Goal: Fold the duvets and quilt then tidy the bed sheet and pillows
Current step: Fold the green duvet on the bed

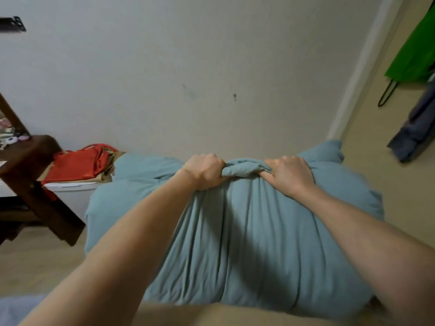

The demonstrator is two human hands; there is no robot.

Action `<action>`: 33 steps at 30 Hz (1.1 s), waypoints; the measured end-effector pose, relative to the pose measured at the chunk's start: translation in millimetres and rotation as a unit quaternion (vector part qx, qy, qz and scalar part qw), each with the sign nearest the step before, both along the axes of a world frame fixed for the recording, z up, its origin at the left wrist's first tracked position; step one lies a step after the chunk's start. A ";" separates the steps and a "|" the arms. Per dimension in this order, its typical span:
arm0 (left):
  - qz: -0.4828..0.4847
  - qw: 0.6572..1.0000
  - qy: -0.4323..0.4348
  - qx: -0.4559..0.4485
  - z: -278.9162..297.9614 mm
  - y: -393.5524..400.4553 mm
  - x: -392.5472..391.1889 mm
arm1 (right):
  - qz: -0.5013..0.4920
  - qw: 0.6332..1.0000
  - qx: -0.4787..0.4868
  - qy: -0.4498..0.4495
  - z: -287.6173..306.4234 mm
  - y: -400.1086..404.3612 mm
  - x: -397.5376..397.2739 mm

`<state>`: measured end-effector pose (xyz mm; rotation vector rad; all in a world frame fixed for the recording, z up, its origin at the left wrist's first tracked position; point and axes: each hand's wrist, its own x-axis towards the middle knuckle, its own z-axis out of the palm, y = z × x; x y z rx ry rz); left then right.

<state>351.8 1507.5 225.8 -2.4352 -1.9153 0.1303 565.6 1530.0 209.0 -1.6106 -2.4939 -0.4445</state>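
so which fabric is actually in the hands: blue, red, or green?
The blue duvet. Left hand and right hand both grip its bunched top edge; red cloth and green cloth lie untouched.

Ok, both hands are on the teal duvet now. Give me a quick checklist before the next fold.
1. Left hand grips the bunched edge of the teal duvet: ok.
2. Right hand grips the same bunched edge: ok.
3. Hands level and close together on the bunch: ok.
4. Duvet edges lined up: cannot tell, the fabric is gathered and puffy.
5. Red cloth on the left lies apart from the duvet: ok.
6. Space beneath the duvet free: cannot tell, it is hidden.
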 end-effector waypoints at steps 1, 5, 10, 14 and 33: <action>0.004 1.000 0.004 -0.002 2.5 23.4 -14.4 | 0.001 1.000 0.003 0.007 2.0 23.4 -15.4; 0.024 0.999 0.015 0.022 13.9 79.1 -66.2 | 0.026 0.999 0.000 0.027 12.5 89.1 -67.7; 0.095 0.994 0.015 0.046 36.2 134.7 -161.1 | 0.103 0.994 0.010 0.023 43.8 176.2 -167.6; 0.191 0.980 0.021 0.059 44.9 158.0 -252.5 | 0.211 0.977 0.027 0.023 58.2 239.2 -274.7; 0.610 0.778 0.142 0.052 127.2 10.7 -652.6 | 0.686 0.715 0.091 0.099 116.3 211.9 -862.6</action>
